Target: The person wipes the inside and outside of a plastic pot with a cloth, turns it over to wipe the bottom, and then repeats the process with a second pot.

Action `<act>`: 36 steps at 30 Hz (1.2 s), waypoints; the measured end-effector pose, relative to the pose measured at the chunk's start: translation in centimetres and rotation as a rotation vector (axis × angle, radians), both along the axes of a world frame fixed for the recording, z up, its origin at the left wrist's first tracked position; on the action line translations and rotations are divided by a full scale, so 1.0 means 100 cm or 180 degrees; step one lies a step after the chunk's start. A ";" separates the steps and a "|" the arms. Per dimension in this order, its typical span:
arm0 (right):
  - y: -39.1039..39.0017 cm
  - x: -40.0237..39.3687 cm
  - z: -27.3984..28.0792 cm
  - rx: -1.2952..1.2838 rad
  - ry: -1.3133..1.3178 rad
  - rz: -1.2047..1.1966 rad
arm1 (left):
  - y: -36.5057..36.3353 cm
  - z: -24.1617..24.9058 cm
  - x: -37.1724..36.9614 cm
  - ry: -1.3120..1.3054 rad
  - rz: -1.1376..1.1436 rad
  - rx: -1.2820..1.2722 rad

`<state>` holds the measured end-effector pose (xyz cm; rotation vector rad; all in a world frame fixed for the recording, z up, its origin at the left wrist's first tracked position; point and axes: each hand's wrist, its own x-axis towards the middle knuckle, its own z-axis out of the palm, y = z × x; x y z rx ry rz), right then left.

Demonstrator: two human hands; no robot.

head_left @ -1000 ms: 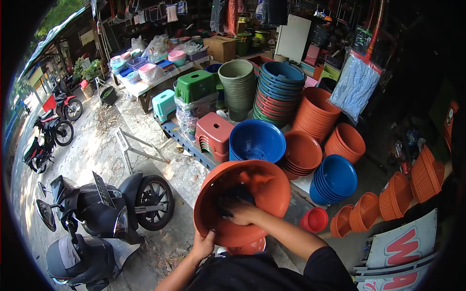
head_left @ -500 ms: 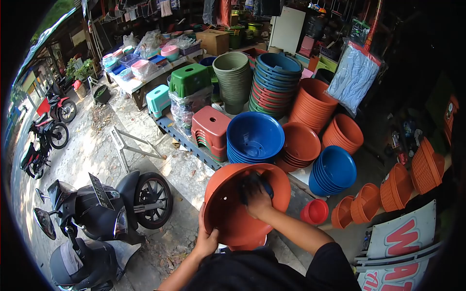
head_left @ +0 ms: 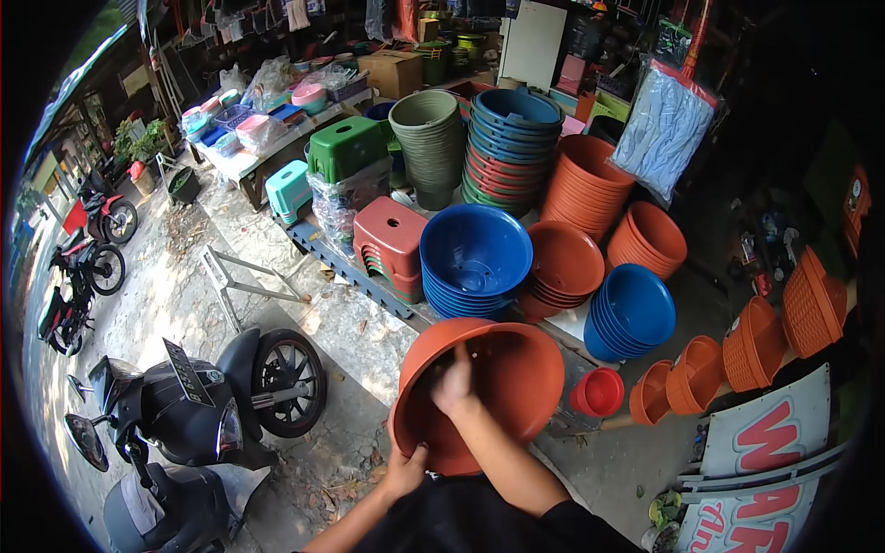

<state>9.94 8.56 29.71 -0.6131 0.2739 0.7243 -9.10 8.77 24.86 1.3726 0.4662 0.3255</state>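
A large orange-brown plastic plant pot [head_left: 516,396] is tilted in front of my body, its wide mouth facing up toward me. My left hand [head_left: 406,470] is closed on the near-left rim, thumb over the edge. Inside the pot, my right hand [head_left: 454,382] presses against the inner left wall. The dark cloth under its fingers is mostly hidden now, merging with the shadow there. A small hole shows as a bright spot in the pot beside the right fingers.
Stacked blue basins [head_left: 475,258], brown pots [head_left: 562,263] and smaller blue pots [head_left: 631,313] stand just beyond. A red pot [head_left: 597,392] is at the right, near hanging woven planters [head_left: 696,378]. A parked motorbike [head_left: 184,396] fills the left. A lettered sign [head_left: 765,461] leans at lower right.
My right hand has moved with the dark cloth from the pot's far right inner wall to its left side. The pot has turned and shifted slightly right; my left hand stays on the rim.
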 end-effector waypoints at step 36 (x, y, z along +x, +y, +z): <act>-0.080 0.092 0.011 -0.5221 -0.7502 0.2534 | 0.035 0.077 0.032 -0.0571 0.0461 0.0722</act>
